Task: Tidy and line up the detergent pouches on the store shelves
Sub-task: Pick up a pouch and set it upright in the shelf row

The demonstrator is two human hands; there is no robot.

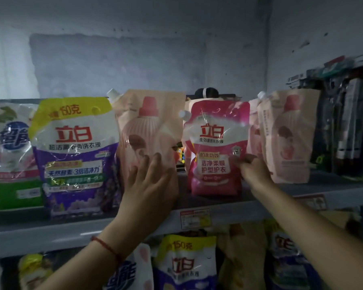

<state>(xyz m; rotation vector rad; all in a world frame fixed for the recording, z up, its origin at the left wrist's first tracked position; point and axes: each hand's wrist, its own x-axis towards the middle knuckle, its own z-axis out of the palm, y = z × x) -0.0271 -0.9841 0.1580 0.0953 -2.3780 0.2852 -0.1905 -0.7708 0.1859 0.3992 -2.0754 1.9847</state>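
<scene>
Several detergent pouches stand on the upper shelf (218, 212). My left hand (149, 185) lies flat against the lower front of a pale pink pouch (149, 126) with a white spout, fingers spread. To its right stands a bright pink pouch (216, 147); my right hand (254, 170) pinches its right edge at mid-height. Just behind that hand stands another pale pink pouch (289, 135), tilted slightly. Left of my left hand is a purple and yellow pouch (76, 155), and at the far left a white and green pouch (11, 155).
A price tag (194, 218) hangs on the shelf's front edge. More pouches (184, 262) fill the shelf below. Dark packaged goods (344, 126) hang at the right. A gap shows between the two middle pouches, with small items behind it. A grey wall rises behind.
</scene>
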